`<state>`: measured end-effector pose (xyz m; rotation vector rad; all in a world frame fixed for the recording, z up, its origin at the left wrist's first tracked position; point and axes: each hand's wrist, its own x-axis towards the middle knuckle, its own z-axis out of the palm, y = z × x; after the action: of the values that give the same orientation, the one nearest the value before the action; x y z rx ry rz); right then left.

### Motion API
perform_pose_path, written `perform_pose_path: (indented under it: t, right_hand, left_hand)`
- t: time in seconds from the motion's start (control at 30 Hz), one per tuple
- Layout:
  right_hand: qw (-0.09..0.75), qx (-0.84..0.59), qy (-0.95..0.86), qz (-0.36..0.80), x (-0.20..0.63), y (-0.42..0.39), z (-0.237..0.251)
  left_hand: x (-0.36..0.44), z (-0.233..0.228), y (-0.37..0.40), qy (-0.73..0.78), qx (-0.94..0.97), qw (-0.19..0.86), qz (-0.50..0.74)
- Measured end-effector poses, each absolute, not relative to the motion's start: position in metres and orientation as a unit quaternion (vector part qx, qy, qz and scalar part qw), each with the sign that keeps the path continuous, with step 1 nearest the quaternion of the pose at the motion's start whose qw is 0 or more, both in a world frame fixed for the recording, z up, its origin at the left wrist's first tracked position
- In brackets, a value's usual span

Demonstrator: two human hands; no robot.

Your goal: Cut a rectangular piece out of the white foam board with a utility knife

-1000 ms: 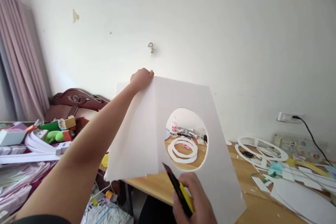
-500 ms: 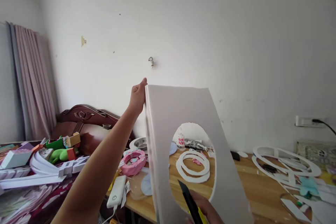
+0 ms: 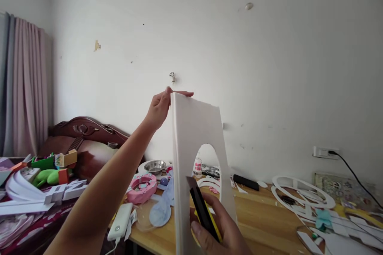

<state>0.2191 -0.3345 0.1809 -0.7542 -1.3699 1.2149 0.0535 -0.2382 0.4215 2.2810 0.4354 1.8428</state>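
The left hand (image 3: 158, 107) pinches the top corner of a white foam board (image 3: 191, 135), a stiff, matte sheet with a thick pale edge and a smooth round hole cut through its lower half. The board stands upright and turned almost edge-on, between the two hands and above the near edge of the wooden table (image 3: 263, 215). The right hand (image 3: 220, 229) sits low beside the board's lower part, fingers wrapped around a utility knife (image 3: 203, 211) with a yellow body and a black slider, its tip pointing up along the board face. Left of this hand lie a pink ring-shaped piece (image 3: 141, 188) and a white power bank (image 3: 119, 227); beyond it, flat white foam rings (image 3: 302, 195).
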Motion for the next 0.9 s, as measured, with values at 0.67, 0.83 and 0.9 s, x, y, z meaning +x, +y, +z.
perform_pose_path:
  t: [0.67, 0.83, 0.9]
  right_hand:
    - [0.486, -0.436, -0.744, 0.141, 0.299, -0.305, 0.191]
    - [0.44, -0.501, -0.742, 0.059, 0.356, -0.273, 0.198]
    - [0.424, -0.518, -0.742, 0.034, 0.372, -0.263, 0.199]
  left_hand:
    - [0.001, 0.404, -0.269, 0.248, 0.781, 0.072, 0.569]
    - [0.001, 0.36, -0.289, 0.353, 0.784, 0.238, 0.452]
    - [0.004, 0.338, -0.291, 0.357, 0.765, 0.303, 0.442]
